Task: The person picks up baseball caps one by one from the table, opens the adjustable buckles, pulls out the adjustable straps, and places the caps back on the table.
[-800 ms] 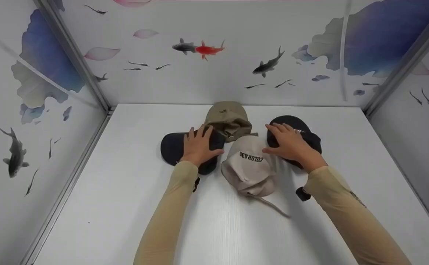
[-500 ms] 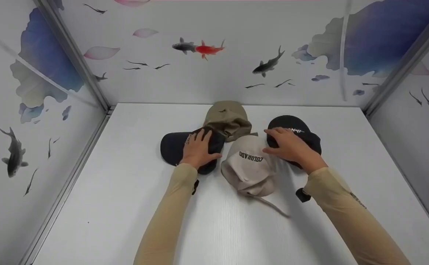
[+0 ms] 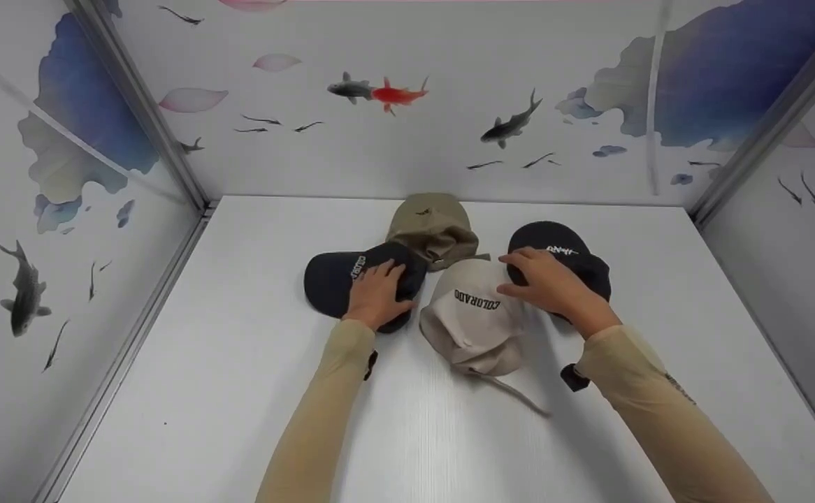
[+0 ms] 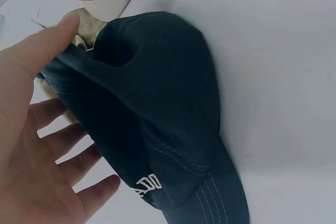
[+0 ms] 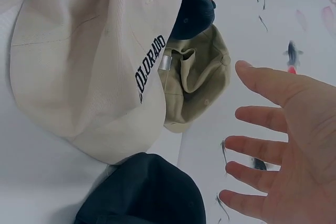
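Four caps lie together on a white table. My left hand (image 3: 377, 295) is spread over the dark navy cap (image 3: 327, 283) on the left; in the left wrist view the fingers lie along the far side of that cap (image 4: 173, 72), thumb near its edge, and contact cannot be told. Fingers apart, my right hand (image 3: 551, 285) hovers by the black cap (image 3: 544, 235) on the right. The right wrist view shows this hand (image 5: 294, 140) holding nothing. Between the hands sits the beige cap (image 3: 474, 321) lettered COLORADO, its strap trailing toward the front.
An olive-brown cap (image 3: 432, 223) lies behind the beige one, near the back edge of the table (image 3: 240, 391). White wall panels (image 3: 407, 154) printed with fish and petals stand at the back and both sides.
The left hand has drawn slightly toward the front, uncovering lettering on the navy cap. My right hand has shifted a little frontward, showing more of the black cap's white lettering. The caps stay in place.
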The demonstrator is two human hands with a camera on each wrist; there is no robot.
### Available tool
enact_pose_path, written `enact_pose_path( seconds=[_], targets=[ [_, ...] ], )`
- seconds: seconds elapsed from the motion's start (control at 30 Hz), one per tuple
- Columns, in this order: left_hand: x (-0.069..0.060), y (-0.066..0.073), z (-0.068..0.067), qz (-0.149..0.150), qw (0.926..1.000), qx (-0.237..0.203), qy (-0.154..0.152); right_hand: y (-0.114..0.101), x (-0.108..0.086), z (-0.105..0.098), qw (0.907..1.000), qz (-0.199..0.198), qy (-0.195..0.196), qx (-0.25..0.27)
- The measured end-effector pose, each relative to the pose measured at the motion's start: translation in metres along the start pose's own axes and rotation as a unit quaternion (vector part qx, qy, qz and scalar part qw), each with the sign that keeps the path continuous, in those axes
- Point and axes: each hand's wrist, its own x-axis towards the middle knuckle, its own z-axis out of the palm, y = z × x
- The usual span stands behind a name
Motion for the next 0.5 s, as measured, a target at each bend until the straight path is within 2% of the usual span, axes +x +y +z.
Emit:
enact_pose_path(
  seconds=[0.13, 0.3, 0.5],
  targets=[
    [-0.0001, 0.0005, 0.0012, 0.01, 0.9998, 0.008, 0.012, -0.0002, -0.0011, 0.0025, 1.0, -0.001, 0.005, 0.002],
    [-0.0017, -0.0006, -0.0012, 0.012, 0.9994, -0.013, 0.029, -0.0011, -0.0021, 0.0048, 1.0, 0.005, 0.008, 0.004],
    [-0.0041, -0.0058, -0.0057, 0.012, 0.9967, -0.038, 0.071, -0.0044, -0.0019, 0.0057, 0.9999, 0.001, 0.01, 0.003]
  ],
)
